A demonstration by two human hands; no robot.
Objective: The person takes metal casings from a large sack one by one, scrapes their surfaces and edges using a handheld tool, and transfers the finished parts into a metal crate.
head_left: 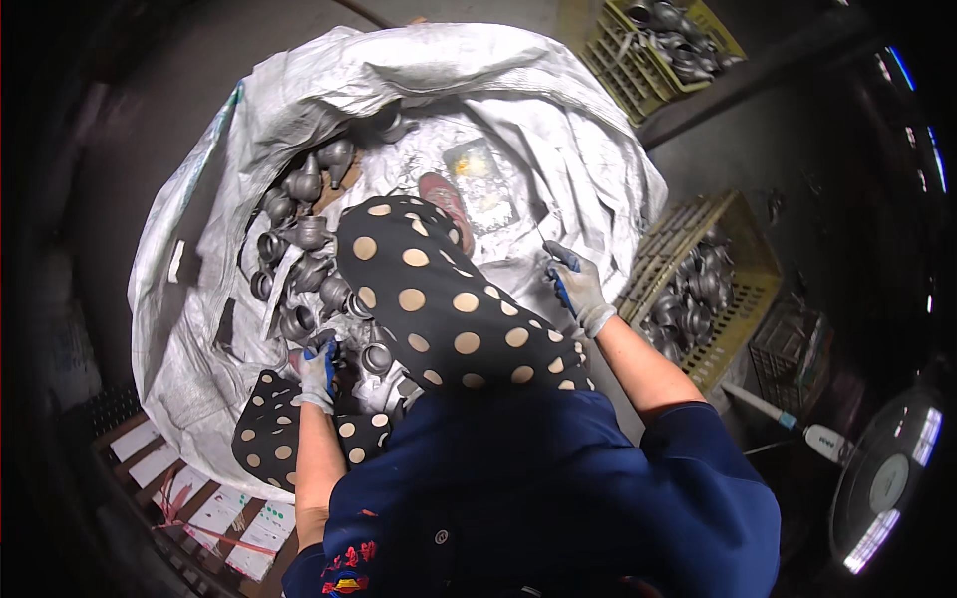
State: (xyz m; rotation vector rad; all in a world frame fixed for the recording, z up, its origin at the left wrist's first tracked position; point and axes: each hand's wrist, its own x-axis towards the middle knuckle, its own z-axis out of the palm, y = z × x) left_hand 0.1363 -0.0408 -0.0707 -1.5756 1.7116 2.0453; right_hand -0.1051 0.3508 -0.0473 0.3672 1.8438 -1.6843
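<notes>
My left hand (317, 371), in a white glove with blue on it, is low at the left among grey metal castings (309, 231) with rounded bodies and open necks. Its fingers curl closed around something dark, too shaded to name. On the right, my right hand (578, 287), gloved the same way, is closed on a thin rod (541, 235) that points up and away, clear of the castings. The castings lie heaped along the left inside of a big white woven sack (459, 55) with its rim rolled down.
My legs in dotted trousers (439, 289) and a red shoe (446, 199) are inside the sack. Yellow crates of castings stand at the right (763, 284) and far right (610, 65). A round fan (887, 483) is at the lower right, a wooden pallet (199, 518) at the lower left.
</notes>
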